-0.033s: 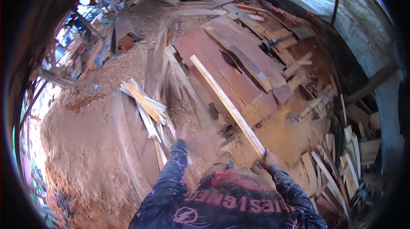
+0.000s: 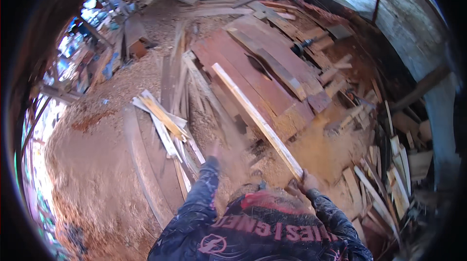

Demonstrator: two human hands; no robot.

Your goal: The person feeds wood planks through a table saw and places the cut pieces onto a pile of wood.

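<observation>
My right hand (image 2: 308,181) is closed round the near end of a long, pale wooden strip (image 2: 258,119). The strip slants away to the left, its far part over the near left side of a reddish-brown wooden saw table (image 2: 231,59). A dark saw blade (image 2: 259,66) pokes up through the tabletop, beside a thick wooden plank (image 2: 267,64) lying along it. My left hand (image 2: 215,151) reaches forward to the left of the strip, apart from it. Motion smears its fingers, so their shape and anything in them cannot be made out.
Pale offcuts (image 2: 163,117) lie heaped to my left, beside a long curved board (image 2: 141,163). Upright scraps (image 2: 384,193) crowd the right side. A dark cylindrical tool or shaft (image 2: 302,46) sits at the table's far right edge. Sawdust (image 2: 92,173) covers the ground.
My left hand has shifted a little to the right, toward the strip. The view has turned slightly; my right hand still grips the strip's near end.
</observation>
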